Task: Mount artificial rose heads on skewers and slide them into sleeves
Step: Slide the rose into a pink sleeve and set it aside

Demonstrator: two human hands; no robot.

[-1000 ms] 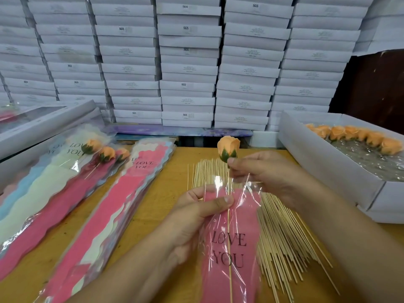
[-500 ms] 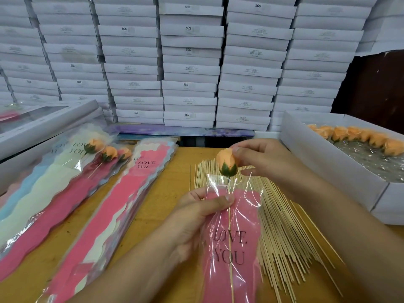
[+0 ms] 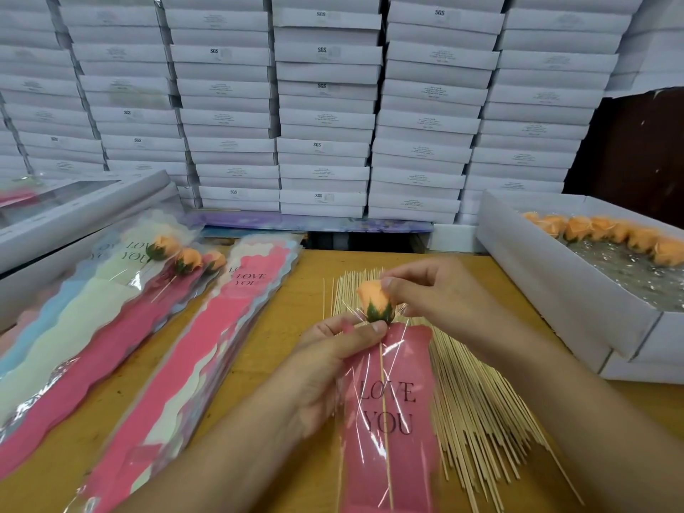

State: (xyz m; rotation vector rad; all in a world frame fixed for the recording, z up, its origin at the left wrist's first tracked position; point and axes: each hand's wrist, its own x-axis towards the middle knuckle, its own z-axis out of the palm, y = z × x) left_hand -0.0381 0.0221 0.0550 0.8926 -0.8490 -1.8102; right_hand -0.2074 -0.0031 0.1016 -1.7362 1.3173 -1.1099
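An orange rose head (image 3: 374,299) with a green base sits on a thin skewer (image 3: 385,401) that runs down inside a clear pink "LOVE YOU" sleeve (image 3: 392,412). The rose rests right at the sleeve's mouth. My left hand (image 3: 329,364) pinches the sleeve's top edge between thumb and fingers. My right hand (image 3: 433,294) pinches the top of the rose from the right. A pile of bare skewers (image 3: 481,394) lies on the wooden table under and right of the sleeve.
A stack of unfilled sleeves (image 3: 207,364) lies left of centre. Further left, three sleeved roses (image 3: 185,257) lie on another stack. A white box (image 3: 562,290) with several orange rose heads (image 3: 607,233) stands at right. White cartons (image 3: 325,105) form a wall behind.
My right hand has pushed the rose and skewer down into the sleeve and shifted from the rose's base to its top. The green base now meets the sleeve's mouth. My left hand kept its hold.
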